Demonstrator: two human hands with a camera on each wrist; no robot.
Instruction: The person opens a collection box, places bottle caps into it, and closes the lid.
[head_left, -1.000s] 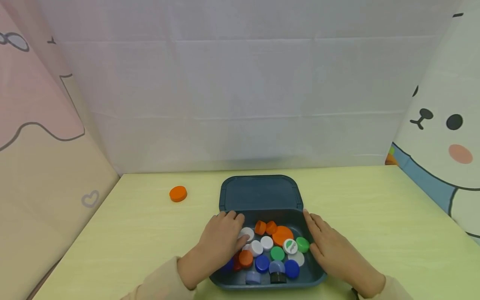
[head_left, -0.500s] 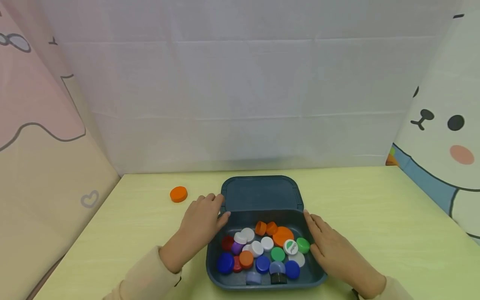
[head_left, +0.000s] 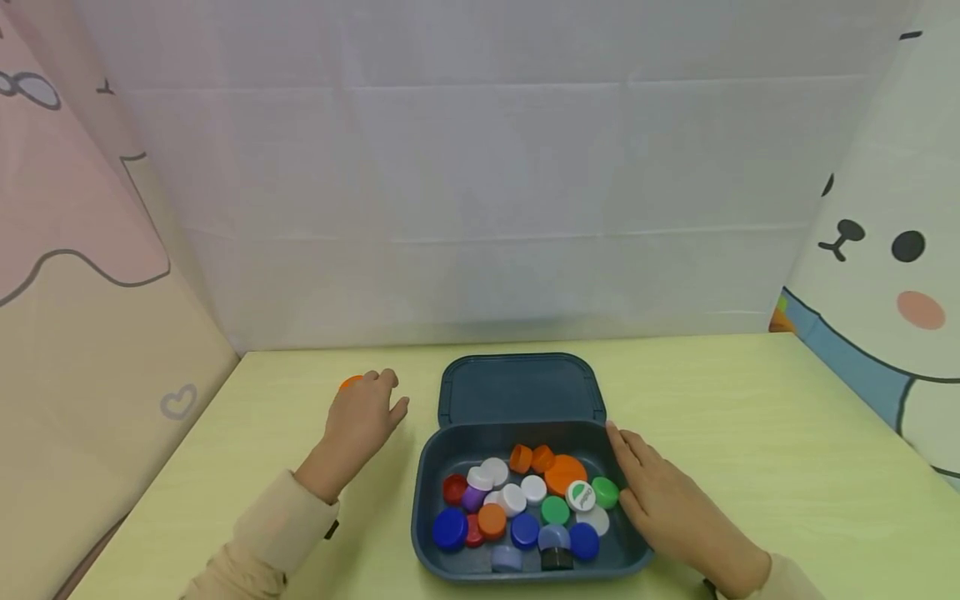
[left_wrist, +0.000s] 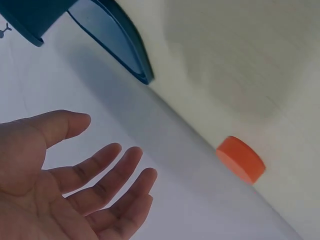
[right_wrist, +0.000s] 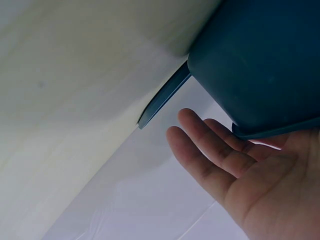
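Note:
My left hand (head_left: 356,425) hovers over the table left of the box, fingers relaxed and holding nothing. Beyond its knuckles, an orange bottle cap (head_left: 350,381) is mostly hidden in the head view. The left wrist view shows that cap (left_wrist: 241,159) lying on the table, apart from the fingertips. My right hand (head_left: 667,492) rests at the right rim of a dark blue box (head_left: 532,575), thumb at the inner side. In the right wrist view its fingers (right_wrist: 200,160) extend loosely outside the box wall. Bottle caps in white, blue, red, green, orange and purple lie inside the box.
Behind the box lies a dark blue lid (head_left: 521,387), flat on the pale yellow table (head_left: 750,425). A white sheet (head_left: 480,183) hangs at the table's back edge, and printed cloths stand along both sides.
My left hand has left the box and moved left and away from me to near the orange bottle cap, uncovering the caps on the box's left side. The right hand stays put.

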